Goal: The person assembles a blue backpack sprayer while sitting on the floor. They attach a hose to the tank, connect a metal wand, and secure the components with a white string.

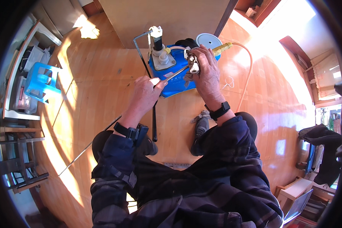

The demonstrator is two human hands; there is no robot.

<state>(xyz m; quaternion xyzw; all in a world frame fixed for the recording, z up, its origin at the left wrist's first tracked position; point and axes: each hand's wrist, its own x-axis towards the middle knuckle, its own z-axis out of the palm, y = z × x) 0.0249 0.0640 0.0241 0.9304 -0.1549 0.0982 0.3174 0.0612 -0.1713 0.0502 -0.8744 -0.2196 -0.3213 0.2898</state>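
Note:
A long thin spray wand [176, 73] runs slantwise from the lower left up to a yellow handle [221, 49]. My left hand [146, 93] is closed around its metal tube. Further up the tube, my right hand [207, 72] grips a crumpled patterned rag [193, 65] that is bunched around the wand, just below the yellow handle. Behind both hands stands a blue sprayer tank [174, 85] with a pale pump fitting on top. A bent metal pump lever [140, 57] reaches down its left side to a black grip [154, 123]. The tank's round white lid [209, 39] shows behind my right hand.
An orange hose [250, 62] curves from the handle across the wooden floor [98, 72]. A brown panel [167, 19] stands behind the tank. To the left are a blue plastic stool [43, 81] and dark chairs [22, 163]. Another cloth [202, 115] lies by my right shoe [202, 125].

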